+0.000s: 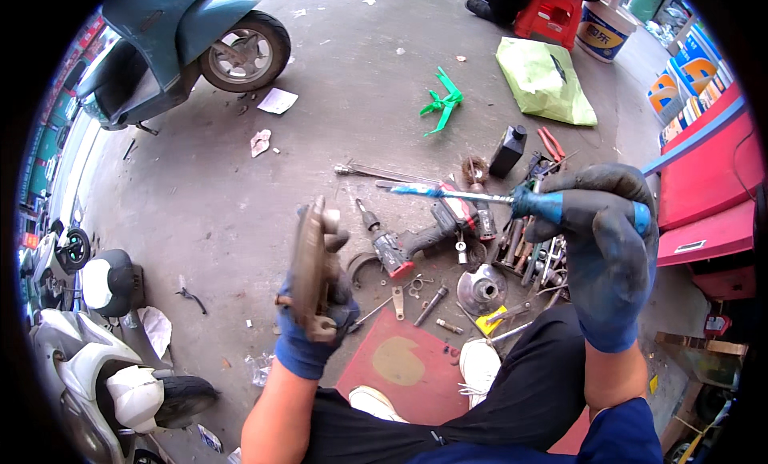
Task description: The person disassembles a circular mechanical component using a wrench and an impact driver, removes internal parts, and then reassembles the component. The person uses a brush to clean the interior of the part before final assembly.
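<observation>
My left hand (316, 336), in a blue and dark work glove, is closed round a flat, worn brown-grey metal part (306, 276), held up edge-on in front of me. What kind of part it is, I cannot tell. To the right, my gloved right hand (612, 256) grips a screwdriver-like tool (488, 198) by its blue handle. Its thin metal shaft points left, and a bluish smear coats the tip end, which stays apart from the metal part. Below them on the floor lie a cordless drill (390, 252), a metal disc (482, 290) and a long bolt (432, 306).
Loose hand tools (524, 244) are heaped beside my right hand, near a black bottle (508, 150) and red-handled pliers (552, 144). A red mat (360, 368) lies by my shoes. Scooters (160, 48) stand at left; a red cabinet (712, 184) at right. Another person sits at the far right.
</observation>
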Demonstrator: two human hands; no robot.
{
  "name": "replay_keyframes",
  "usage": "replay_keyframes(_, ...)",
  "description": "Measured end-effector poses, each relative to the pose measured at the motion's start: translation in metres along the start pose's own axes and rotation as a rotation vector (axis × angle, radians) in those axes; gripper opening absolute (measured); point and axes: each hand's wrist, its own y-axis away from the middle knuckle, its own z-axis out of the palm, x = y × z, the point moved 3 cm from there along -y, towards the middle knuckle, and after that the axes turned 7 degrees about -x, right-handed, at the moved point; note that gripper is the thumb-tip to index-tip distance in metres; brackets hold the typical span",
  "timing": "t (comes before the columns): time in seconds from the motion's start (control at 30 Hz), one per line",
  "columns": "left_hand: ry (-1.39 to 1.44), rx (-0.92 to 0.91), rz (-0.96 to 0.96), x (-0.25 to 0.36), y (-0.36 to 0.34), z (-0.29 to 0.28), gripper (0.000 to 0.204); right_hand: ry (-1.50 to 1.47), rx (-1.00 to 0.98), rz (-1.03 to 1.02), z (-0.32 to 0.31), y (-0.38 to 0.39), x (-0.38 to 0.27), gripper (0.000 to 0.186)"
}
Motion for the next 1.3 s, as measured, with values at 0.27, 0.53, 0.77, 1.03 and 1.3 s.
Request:
replay_keyframes(0.27, 1.075, -0.277, -0.219, -0.033, 0.003, 0.012, 0.060, 0.394, -0.356, -0.243, 0.014, 0.006, -0.013, 0.032)
replay_keyframes(0.53, 1.141, -0.280, -0.264, -0.031, 0.007, 0.020, 0.053, 0.258, -0.387, -0.149, 0.025, 0.003, -0.003, 0.035)
replay_keyframes(0.77, 1.034, -0.256, -0.295, -0.028, 0.008, 0.027, 0.064, 0.337, -0.388, -0.154, 0.033, 0.000, 0.002, 0.037)
replay_keyframes(1.03, 1.046, -0.331, -0.298, -0.033, 0.010, 0.015, 0.065, 0.303, -0.460, -0.149, 0.042, 0.008, 0.002, 0.042)
replay_keyframes(1.3, 1.140, -0.097, -0.267, -0.012, 0.005, 0.026, 0.048, 0.351, -0.474, -0.359, 0.047, 0.013, -0.001, 0.051)
